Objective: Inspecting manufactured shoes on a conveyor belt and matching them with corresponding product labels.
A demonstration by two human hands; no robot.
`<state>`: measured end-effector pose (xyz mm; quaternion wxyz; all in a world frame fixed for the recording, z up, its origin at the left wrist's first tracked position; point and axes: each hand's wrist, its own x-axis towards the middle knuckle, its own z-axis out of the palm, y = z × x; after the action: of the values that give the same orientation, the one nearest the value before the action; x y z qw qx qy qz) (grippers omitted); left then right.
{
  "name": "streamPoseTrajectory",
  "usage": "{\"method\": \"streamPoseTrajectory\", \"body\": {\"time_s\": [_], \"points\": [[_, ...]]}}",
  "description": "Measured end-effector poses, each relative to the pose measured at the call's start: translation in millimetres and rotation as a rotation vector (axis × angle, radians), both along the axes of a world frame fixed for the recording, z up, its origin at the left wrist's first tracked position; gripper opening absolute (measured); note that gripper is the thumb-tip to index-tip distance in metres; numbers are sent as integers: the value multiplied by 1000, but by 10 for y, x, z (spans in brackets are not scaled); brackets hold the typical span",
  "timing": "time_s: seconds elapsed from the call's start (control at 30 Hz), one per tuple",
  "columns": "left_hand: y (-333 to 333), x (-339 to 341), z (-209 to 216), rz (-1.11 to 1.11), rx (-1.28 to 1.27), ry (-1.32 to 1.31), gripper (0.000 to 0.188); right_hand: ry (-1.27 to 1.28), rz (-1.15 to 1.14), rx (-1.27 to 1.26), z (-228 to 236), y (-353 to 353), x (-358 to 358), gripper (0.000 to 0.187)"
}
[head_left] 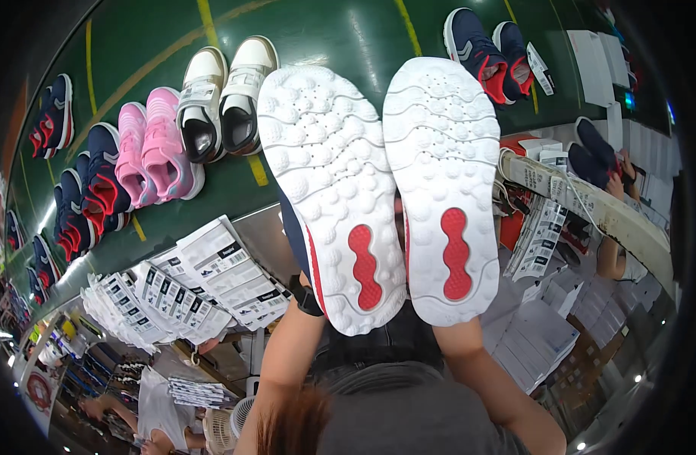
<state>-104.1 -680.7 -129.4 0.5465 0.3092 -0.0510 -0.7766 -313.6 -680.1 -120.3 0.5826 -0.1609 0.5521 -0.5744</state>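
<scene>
Two sneakers fill the middle of the view, toes away from me and white soles turned up toward me. The left sneaker [337, 189] shows a dark blue upper along its edge, and its sole has a red insert. The right sneaker [443, 174] hangs beside it with a matching red insert. My left hand [304, 282], with a dark watch at the wrist, reaches up behind the left sneaker and holds it. Behind the right sneaker's heel, my right hand [459, 331] supports that one. The fingers of both hands are hidden by the soles.
A green table [333, 34] with yellow lines carries white sneakers [200, 106], pink sneakers [162, 144] and several navy pairs. Label sheets [227, 265] hang at its near edge. At right, another person's hands [619, 178] hold dark shoes beyond a pale rail [590, 201].
</scene>
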Motion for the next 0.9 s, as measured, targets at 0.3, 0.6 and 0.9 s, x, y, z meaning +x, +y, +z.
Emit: {"method": "streamPoseTrajectory", "body": {"time_s": [0.3, 0.6, 0.9], "points": [[-238, 172, -258, -192, -345, -383, 51, -172, -204, 85, -551, 135, -546, 52], [-703, 116, -110, -538, -526, -1264, 40, 1113, 251, 0, -1108, -853, -669, 51], [1499, 3045, -341, -71, 351, -2304, 63, 1201, 373, -312, -138, 37, 1094, 38]]}}
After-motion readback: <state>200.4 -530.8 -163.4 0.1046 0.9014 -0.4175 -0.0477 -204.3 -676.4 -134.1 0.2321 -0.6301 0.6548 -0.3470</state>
